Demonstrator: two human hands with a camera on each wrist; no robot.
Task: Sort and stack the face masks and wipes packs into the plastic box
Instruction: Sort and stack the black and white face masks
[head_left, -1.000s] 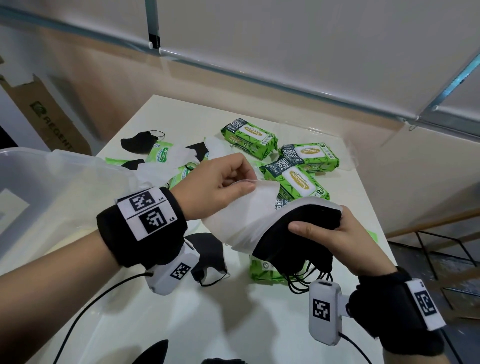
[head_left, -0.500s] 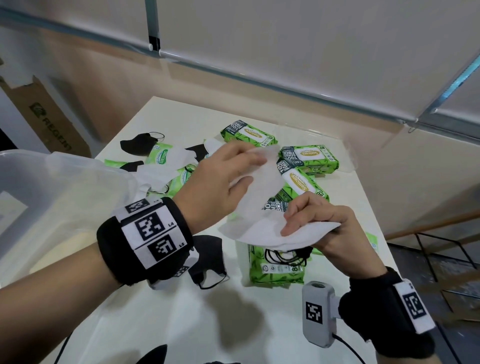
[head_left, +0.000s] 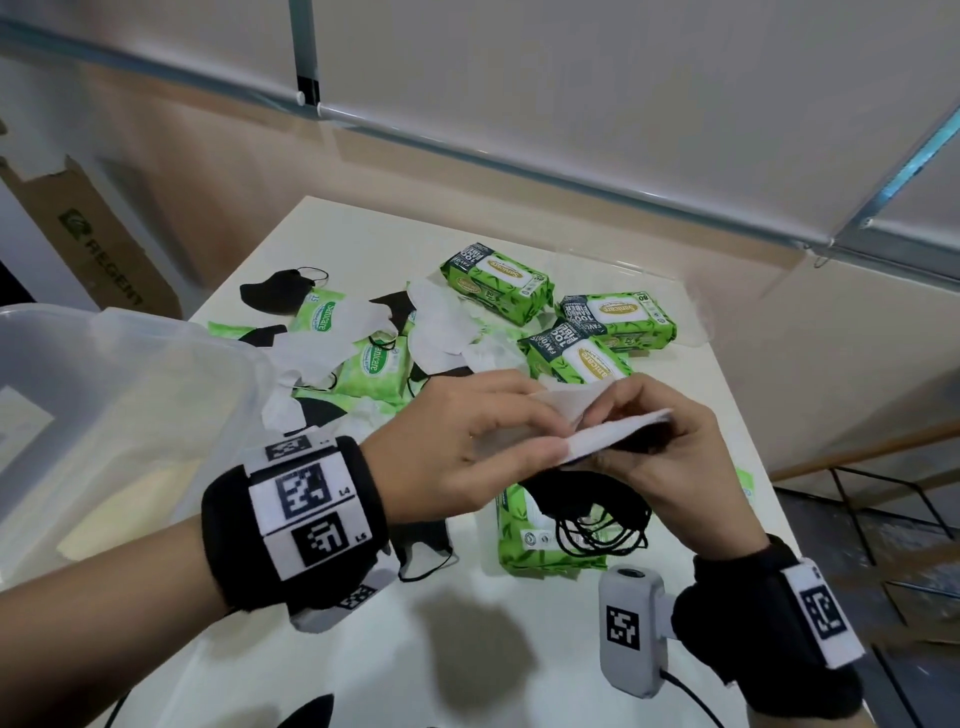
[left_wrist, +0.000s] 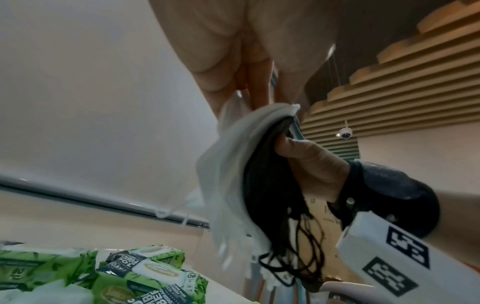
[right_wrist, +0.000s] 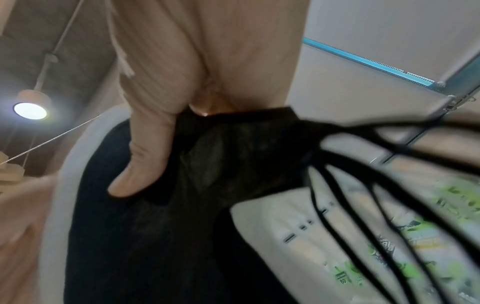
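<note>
Both hands had a grip on the mask stack mid-frame: right hand clamping it, left hand pinching the white edge, squaring it for the plastic box at 9 o'clock.

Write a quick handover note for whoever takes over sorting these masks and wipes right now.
Right hand: grips a mask stack of black and white masks, loops hanging.
Left hand: pinches the stack's top white mask.
Box: at left; contents not visible.
Table: wipes packs and loose masks still scattered.
Left: square the stack, box it, then gather the remaining masks and packs.
</note>
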